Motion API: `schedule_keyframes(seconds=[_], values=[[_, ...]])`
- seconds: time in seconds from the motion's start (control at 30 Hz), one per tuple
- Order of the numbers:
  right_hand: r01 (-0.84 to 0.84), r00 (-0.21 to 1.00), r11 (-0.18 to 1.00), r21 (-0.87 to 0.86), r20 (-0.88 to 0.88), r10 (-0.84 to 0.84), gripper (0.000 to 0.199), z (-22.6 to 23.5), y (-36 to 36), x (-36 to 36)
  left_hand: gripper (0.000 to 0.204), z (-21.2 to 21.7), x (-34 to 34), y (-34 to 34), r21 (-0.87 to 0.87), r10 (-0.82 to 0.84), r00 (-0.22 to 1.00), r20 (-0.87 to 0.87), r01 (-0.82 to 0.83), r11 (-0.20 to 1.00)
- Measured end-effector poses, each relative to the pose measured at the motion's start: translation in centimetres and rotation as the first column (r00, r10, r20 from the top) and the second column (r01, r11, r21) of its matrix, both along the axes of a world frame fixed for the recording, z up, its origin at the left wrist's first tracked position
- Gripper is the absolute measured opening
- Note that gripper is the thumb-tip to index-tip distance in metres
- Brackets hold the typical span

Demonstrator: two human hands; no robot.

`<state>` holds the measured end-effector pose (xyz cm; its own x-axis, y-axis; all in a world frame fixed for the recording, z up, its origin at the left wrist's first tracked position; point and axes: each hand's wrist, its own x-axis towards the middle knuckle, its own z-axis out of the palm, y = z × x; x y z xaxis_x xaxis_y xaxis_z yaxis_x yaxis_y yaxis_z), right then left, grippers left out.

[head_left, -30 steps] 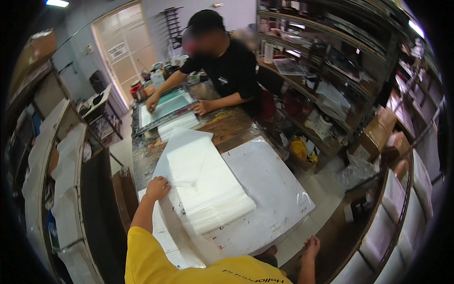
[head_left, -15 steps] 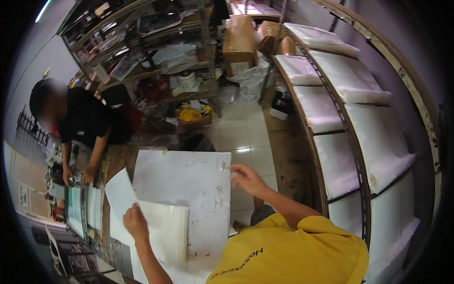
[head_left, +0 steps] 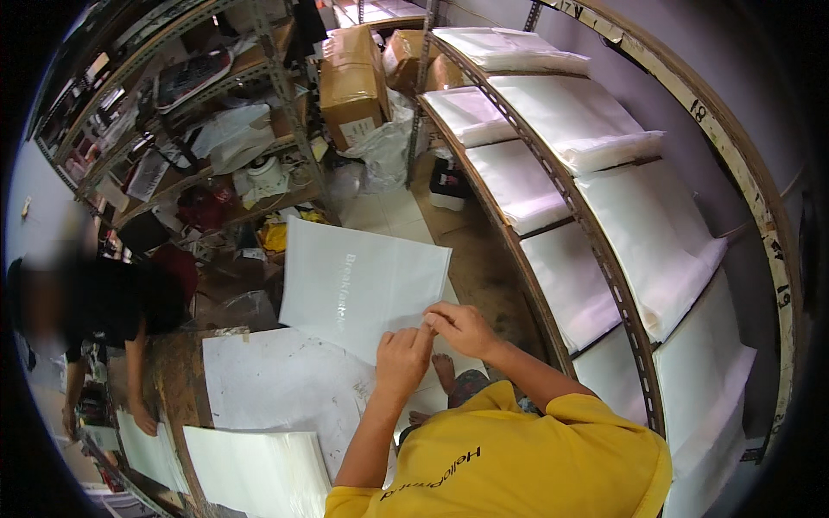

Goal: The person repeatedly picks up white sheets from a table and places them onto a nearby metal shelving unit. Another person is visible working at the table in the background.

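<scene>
A white translucent plastic sheet (head_left: 358, 281) with faint print is lifted over the floor beside the table, tilted. My left hand (head_left: 401, 356) and my right hand (head_left: 462, 328) pinch it together at its near right corner, fingertips touching. Below them lies a large white board (head_left: 276, 384) on the worn table (head_left: 177, 388). A stack of similar white sheets (head_left: 250, 466) rests at the table's near end, apart from both hands. My yellow shirt (head_left: 518, 457) fills the lower middle.
A person in a black shirt (head_left: 112, 302) leans on the table at the left, one hand (head_left: 142, 420) on it. Curved metal racks (head_left: 604, 216) hold piles of white sheets on the right. Cardboard boxes (head_left: 350, 78) and a cluttered shelf unit (head_left: 199, 129) stand behind.
My view has swung right toward the racks. My left hand left the stack on the table; both hands now hold one sheet lifted off it.
</scene>
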<state>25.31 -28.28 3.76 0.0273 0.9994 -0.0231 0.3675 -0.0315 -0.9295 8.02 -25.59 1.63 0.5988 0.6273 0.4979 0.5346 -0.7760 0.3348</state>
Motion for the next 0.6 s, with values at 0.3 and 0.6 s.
schedule_keyframes(seconds=[0.3, 0.6], values=[[0.284, 0.911, 0.956, 0.075, 0.290, -0.293, 0.016, -3.9, 6.2, 12.5, 0.027, -0.1, 1.4, -1.5, -0.397, -0.040, 0.996, 0.077, 0.068, 0.915], [0.256, 0.910, 0.965, 0.047, 0.324, -0.257, 0.021, -9.8, 23.8, 22.0, 0.021, -1.9, -2.2, -0.5, -0.487, 0.280, 0.959, -0.036, -0.261, 0.833]])
